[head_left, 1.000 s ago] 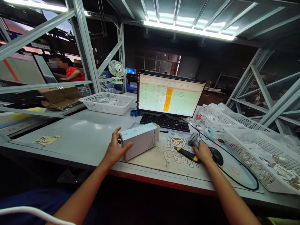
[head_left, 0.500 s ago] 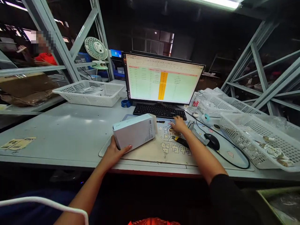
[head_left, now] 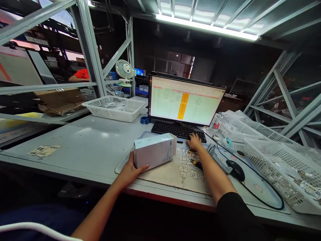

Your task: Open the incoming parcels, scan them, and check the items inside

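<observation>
My left hand (head_left: 131,170) grips the near end of a white rectangular box (head_left: 154,154) that lies on the printed desk mat (head_left: 180,174). My right hand (head_left: 195,142) rests on the right end of the black keyboard (head_left: 175,130), fingers spread on the keys. A monitor (head_left: 185,102) showing a spreadsheet with an orange column stands behind the keyboard. A barcode scanner (head_left: 217,157), a yellow-and-black utility knife (head_left: 197,163) and a black mouse (head_left: 235,170) lie just right of my right forearm.
White mesh baskets stand at the back left (head_left: 114,108) and along the right side (head_left: 281,167). A small fan (head_left: 124,71), a tape roll (head_left: 144,119) and cardboard (head_left: 59,100) sit behind. A person in red (head_left: 79,75) works beyond the metal racking. Labels (head_left: 43,151) lie at the table's left.
My right hand left the knife and scanner and reached to the keyboard. My left hand shifted to the box's near end. The view tilted down, then back up.
</observation>
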Tool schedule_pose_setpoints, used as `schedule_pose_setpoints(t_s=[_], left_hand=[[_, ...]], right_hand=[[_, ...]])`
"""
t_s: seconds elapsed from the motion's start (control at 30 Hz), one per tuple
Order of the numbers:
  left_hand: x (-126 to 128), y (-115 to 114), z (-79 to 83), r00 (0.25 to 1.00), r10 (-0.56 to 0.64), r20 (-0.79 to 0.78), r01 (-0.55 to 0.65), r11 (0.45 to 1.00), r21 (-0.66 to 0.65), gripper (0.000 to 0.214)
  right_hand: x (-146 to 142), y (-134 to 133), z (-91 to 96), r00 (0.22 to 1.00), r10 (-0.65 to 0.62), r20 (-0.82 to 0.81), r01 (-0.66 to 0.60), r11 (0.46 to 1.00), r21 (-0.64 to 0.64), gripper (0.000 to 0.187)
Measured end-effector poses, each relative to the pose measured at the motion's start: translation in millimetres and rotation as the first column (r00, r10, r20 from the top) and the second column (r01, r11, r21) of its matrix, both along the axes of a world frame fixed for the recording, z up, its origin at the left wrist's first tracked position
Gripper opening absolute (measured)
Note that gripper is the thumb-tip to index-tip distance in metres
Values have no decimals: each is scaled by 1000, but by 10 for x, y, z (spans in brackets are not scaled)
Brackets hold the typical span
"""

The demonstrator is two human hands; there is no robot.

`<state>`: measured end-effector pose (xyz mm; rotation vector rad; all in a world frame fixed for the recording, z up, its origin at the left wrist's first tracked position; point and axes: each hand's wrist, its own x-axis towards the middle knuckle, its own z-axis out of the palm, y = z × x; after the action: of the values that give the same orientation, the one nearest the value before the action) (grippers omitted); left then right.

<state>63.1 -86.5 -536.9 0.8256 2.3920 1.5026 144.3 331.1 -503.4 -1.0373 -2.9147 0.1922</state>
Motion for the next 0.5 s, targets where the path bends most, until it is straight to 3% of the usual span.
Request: schedule_pose_setpoints(t_s=[0.2, 0.3, 0.43, 0.5], left_hand=[[8, 0, -5, 1000, -3, 1, 3, 1000, 9, 93], [-3, -8, -36, 1000, -25, 4, 25, 999, 30, 93], [-20, -31, -80, 998, -55, 42, 51, 994, 96, 101], [-31, -40, -97, 996, -77, 55, 68, 988, 137, 104]], right_hand=[[75, -48, 54, 999, -22, -44, 16, 992, -129, 63], [68, -181, 194, 986, -10, -169, -21, 984, -177, 64], [124, -590, 469, 900, 168, -402, -282, 928, -242, 64], [256, -903, 556, 785, 349, -511, -536, 797, -279, 70]])
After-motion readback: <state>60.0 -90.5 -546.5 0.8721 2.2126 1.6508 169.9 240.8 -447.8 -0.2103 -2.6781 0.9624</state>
